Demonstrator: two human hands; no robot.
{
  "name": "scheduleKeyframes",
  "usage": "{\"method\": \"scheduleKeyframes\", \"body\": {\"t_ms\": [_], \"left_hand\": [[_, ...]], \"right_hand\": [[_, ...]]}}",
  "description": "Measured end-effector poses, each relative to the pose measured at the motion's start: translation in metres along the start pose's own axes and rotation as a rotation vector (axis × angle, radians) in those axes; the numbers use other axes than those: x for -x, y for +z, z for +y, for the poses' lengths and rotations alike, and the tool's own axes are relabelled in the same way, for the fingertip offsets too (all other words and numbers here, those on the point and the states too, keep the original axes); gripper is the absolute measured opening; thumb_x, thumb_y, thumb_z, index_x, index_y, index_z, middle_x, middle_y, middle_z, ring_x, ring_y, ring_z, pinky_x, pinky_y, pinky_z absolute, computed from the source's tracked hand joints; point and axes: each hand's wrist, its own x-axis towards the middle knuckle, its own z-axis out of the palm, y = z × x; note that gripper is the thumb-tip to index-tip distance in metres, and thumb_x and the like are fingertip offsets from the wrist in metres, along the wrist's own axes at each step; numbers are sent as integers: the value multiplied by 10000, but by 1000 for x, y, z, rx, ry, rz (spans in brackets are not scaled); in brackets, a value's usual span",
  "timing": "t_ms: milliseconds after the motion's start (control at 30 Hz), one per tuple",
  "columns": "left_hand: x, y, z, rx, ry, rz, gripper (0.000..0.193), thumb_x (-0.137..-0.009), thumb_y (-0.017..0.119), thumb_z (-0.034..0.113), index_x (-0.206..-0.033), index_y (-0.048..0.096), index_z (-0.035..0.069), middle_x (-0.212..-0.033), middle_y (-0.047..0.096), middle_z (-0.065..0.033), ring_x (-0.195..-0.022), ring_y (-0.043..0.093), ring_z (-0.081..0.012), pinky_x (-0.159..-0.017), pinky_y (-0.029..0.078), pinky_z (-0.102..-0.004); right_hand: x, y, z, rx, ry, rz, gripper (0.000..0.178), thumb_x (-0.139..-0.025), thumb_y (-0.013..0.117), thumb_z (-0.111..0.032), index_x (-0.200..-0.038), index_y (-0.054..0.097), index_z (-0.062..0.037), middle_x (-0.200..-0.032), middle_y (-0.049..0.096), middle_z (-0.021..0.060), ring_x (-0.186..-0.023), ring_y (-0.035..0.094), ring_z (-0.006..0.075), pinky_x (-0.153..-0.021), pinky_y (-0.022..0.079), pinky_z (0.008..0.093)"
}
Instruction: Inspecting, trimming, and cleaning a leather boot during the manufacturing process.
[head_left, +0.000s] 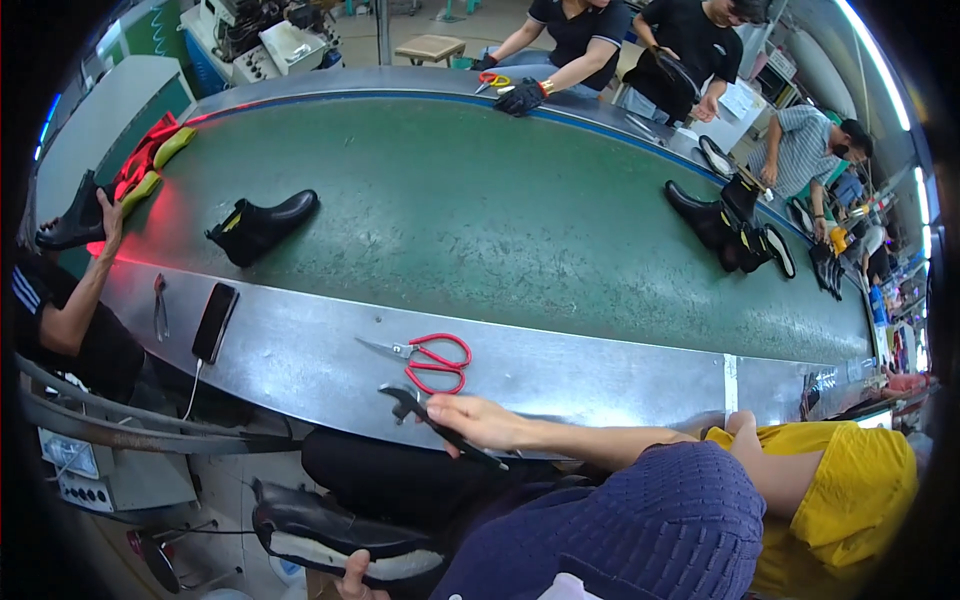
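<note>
My right hand (480, 422) is closed around a pair of black pincers (408, 402) with a hooked head, held above the metal edge of the table. Low in the view, my left hand (358, 580) grips a black boot (340, 530) tilted on its side near my lap, thumb against its pale underside edge. Just beyond the pincers lie scissors (440, 365) with red handles, blades pointing left. A purple knit garment (640, 530) covers much of the lower right.
A green conveyor belt (450, 220) carries a black boot (262, 225) at left and several shoes at right. On the metal ledge lie a phone (214, 322) with a cable and pliers (160, 305). A co-worker's hand (110, 218) holds a boot at left; other people work across the belt.
</note>
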Motion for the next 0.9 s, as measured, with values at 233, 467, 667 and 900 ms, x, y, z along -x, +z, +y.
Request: {"method": "scheduleKeyframes", "body": {"t_ms": [233, 467, 667, 900], "left_hand": [[-88, 60, 30, -855, 494, -127, 917, -655, 855, 138, -1414, 351, 36, -1252, 536, -147, -1150, 525, -233, -991, 414, -351], [-145, 117, 58, -514, 695, -477, 1392, -556, 925, 223, -1506, -90, 148, -1528, 165, -104, -1387, 264, -267, -1090, 330, -410], [-154, 117, 47, -594, 755, -591, 1258, -655, 778, -52, -1503, -124, 170, -1446, 360, -130, -1305, 414, -241, -1071, 359, -378], [-139, 129, 60, -581, 722, -635, 1363, -595, 853, 50, -1500, -161, 151, -1544, 154, -188, -1409, 250, -315, -1113, 286, -405]], "right_hand": [[15, -14, -64, -416, -66, -8, 232, -910, 605, -232, -1069, 530, -82, -765, 628, 71, -690, 617, 126, -599, 461, 288], [16, -17, -84, -312, -92, -96, 264, -832, 706, -100, -1033, 548, -34, -730, 633, 67, -624, 590, 132, -590, 458, 268], [13, -25, -107, -174, -113, -164, 308, -971, 554, -277, -865, 624, 4, -631, 601, 42, -582, 572, 102, -555, 435, 253], [-9, -32, -128, -154, 74, -395, 343, -967, 558, -322, -805, 601, -23, -651, 611, 46, -577, 586, 109, -557, 441, 254]]}}
